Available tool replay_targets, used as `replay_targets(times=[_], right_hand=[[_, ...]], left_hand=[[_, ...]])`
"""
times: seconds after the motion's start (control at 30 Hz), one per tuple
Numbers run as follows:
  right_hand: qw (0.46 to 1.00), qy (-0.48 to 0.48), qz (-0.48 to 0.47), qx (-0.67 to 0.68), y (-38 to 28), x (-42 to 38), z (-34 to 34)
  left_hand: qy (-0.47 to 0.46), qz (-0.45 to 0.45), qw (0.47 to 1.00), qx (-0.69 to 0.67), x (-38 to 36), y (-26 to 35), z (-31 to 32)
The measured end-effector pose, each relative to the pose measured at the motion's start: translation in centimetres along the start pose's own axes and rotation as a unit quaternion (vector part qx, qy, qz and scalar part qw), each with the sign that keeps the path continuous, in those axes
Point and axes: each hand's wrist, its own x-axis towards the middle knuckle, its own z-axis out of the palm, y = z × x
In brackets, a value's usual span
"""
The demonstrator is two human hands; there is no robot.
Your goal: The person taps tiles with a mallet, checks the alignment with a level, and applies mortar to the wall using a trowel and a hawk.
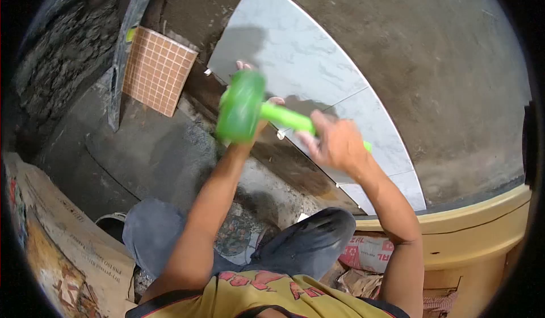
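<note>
My right hand (pixel 339 143) is closed around the light-green handle of a rubber mallet (pixel 243 107). The green mallet head is slightly blurred and hangs in front of my left hand (pixel 276 100). Only some fingertips of that hand show past the head, spread apart against a pale marbled wall tile (pixel 306 51). Its palm is hidden. A second matching tile (pixel 366 128) adjoins it, with a further piece lower down the row. Small white spacers, one a tile spacer (pixel 281 134), sit along the tiles' bottom edge.
A brown grid-patterned tile (pixel 156 71) leans at the wall beside a long metal straightedge (pixel 121 62). Printed brown cardboard (pixel 74 233) stands at left, near a bucket (pixel 112 224). At right are a yellow wooden panel (pixel 471 221) and a red-and-white bag (pixel 366 254).
</note>
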Motion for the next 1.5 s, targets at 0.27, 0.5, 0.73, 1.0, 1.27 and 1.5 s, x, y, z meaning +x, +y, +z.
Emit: replay_targets(times=[0.27,0.5,0.73,1.0,1.27,1.5], right_hand=[[0.998,-0.034,0.035,-0.050,-1.3,3.4,-0.4],[0.997,0.011,0.055,-0.050,0.4,4.7,0.0],[0.996,-0.057,0.023,-0.068,-2.9,5.2,-0.7],[0.997,-0.006,-0.023,-0.073,-1.7,5.9,0.4],[0.997,-0.012,-0.016,-0.071,-2.2,4.9,-0.8],[0.999,0.019,0.026,-0.044,-1.7,2.5,-0.4]], left_hand=[[0.043,0.008,0.996,-0.077,-0.4,-0.7,1.1],[0.048,-0.087,0.992,-0.083,-0.7,-0.7,1.8],[0.138,0.018,0.990,0.014,-1.4,-0.6,1.7],[0.085,-0.030,0.990,-0.105,-1.5,-0.5,1.3],[0.095,-0.017,0.995,-0.009,-1.2,-0.4,1.7],[-0.028,-0.118,0.991,-0.060,-1.3,0.1,1.0]])
